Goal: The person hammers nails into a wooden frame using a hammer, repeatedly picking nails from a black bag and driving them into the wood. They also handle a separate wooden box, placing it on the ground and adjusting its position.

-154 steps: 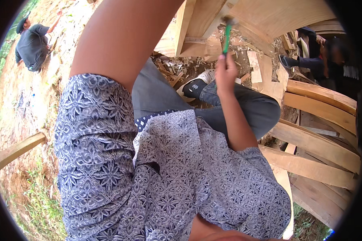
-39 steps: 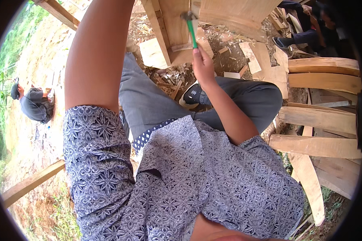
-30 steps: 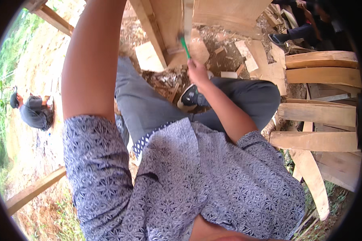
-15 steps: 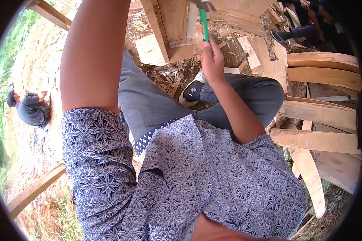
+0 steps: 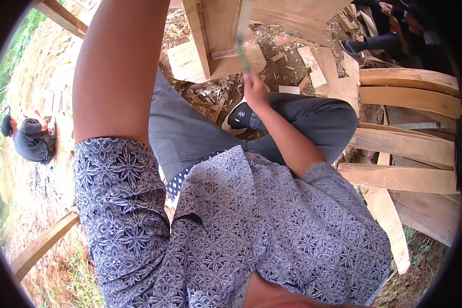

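Observation:
My right hand (image 5: 256, 92) is closed round the green handle of a hammer (image 5: 244, 57), which is smeared by motion. The hammer lies beside an upright wooden frame (image 5: 201, 38) with a panel in it, whose top runs out of the picture. Whether the hammer touches the frame I cannot tell. My left arm reaches up past the upper edge, so the left hand is out of sight. Under the frame's foot lies a flat piece of board (image 5: 186, 62).
Curved planks (image 5: 405, 177) are stacked at the right. Wood shavings and thin offcuts (image 5: 339, 77) litter the ground. One person (image 5: 31, 137) crouches at the far left; another (image 5: 380, 43) sits at the upper right. My bent leg (image 5: 313, 118) lies below the right hand.
My right hand has moved down and a little left with the hammer, whose handle now tilts left and is blurred. The left arm stays raised. The whole view has shifted slightly.

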`<move>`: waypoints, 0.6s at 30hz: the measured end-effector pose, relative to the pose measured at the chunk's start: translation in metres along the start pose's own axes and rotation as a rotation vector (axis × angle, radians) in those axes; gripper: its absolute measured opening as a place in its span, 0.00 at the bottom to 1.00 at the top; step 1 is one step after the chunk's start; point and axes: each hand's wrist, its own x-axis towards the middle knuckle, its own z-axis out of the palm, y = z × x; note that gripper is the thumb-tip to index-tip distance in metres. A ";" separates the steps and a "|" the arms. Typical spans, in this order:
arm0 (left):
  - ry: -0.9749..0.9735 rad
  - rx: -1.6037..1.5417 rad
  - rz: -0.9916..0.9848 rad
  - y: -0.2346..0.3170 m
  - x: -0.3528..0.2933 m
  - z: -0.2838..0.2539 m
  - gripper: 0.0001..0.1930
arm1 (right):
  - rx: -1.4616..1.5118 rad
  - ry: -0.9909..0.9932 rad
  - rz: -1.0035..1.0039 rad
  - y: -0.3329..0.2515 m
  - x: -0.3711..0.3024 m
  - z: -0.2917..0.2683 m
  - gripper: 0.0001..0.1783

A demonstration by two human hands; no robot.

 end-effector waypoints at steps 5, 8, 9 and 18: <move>-0.006 0.037 -0.034 0.003 -0.009 0.001 0.56 | 0.700 -0.400 0.765 -0.049 -0.006 -0.031 0.21; 0.003 0.037 -0.069 0.004 -0.023 -0.005 0.59 | 0.901 -0.377 0.700 -0.067 -0.022 -0.082 0.18; 0.010 0.047 -0.105 0.001 -0.033 -0.009 0.60 | 0.914 -0.422 0.732 -0.092 -0.022 -0.113 0.14; -0.031 -0.152 -0.087 -0.179 -0.033 0.000 0.46 | 1.135 -0.069 0.343 -0.106 -0.086 -0.303 0.13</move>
